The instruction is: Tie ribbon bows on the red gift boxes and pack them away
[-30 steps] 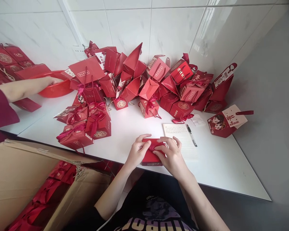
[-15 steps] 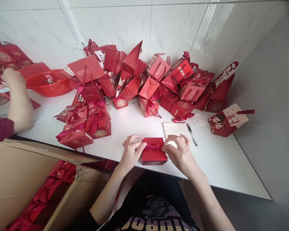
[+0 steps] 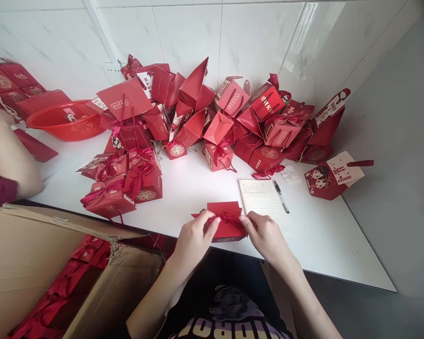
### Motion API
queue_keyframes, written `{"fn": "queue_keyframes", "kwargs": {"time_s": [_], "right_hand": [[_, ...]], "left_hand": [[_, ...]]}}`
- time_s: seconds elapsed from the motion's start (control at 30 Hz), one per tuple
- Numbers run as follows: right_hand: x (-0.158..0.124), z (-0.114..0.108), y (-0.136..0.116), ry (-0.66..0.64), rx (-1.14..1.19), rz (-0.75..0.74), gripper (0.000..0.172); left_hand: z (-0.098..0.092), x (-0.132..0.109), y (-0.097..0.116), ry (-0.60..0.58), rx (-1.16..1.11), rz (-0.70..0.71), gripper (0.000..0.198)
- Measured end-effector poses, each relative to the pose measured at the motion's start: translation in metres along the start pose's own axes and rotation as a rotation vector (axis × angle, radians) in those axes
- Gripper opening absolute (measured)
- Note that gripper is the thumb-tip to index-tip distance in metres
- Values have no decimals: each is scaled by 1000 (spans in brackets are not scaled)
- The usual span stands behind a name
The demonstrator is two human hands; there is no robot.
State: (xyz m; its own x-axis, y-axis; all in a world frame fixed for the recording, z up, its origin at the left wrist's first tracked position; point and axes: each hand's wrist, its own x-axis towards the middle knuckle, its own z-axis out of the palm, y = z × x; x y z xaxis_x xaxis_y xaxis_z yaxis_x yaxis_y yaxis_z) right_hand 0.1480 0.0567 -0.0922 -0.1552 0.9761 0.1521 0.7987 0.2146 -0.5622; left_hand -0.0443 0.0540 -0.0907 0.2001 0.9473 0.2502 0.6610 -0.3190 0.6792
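A red gift box [image 3: 223,207] sits at the table's front edge, directly before me. Across its top runs a red ribbon [image 3: 226,218], knotted near the middle with bow loops. My left hand [image 3: 197,234] pinches the ribbon between thumb and forefinger, left of the knot; a ribbon tail sticks out beyond those fingers. On the other side, my right hand [image 3: 265,233] is closed on the ribbon at the box's right end, its lower fingers curled in. Just behind the right hand lies a lined notepad [image 3: 265,200] with handwriting at its top.
Many red gift boxes and bags [image 3: 194,127] are heaped along the wall. Several ribboned boxes [image 3: 109,200] stand at left, near an orange-red basket [image 3: 65,129]. A pen [image 3: 281,197] lies by the notepad. A cardboard carton [image 3: 134,268] holds more boxes; another person's arm [image 3: 10,150] reaches in.
Both my hands have moved slightly lower over the box, and the right fingers have curled in. The ribbon loops look pulled wider. At left, the other person's arm has shifted left and down.
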Motion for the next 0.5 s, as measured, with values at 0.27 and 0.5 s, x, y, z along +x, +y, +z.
{"fn": "queue_keyframes", "kwargs": {"time_s": [0.27,0.5], "right_hand": [[-3,-8,1,-95,183,168,25],[5,-23,19,-301,302,58,23]], "left_hand": [[8,-3,-7,113,-50,146,10],[8,1,-13,52,-69,140,13]]}}
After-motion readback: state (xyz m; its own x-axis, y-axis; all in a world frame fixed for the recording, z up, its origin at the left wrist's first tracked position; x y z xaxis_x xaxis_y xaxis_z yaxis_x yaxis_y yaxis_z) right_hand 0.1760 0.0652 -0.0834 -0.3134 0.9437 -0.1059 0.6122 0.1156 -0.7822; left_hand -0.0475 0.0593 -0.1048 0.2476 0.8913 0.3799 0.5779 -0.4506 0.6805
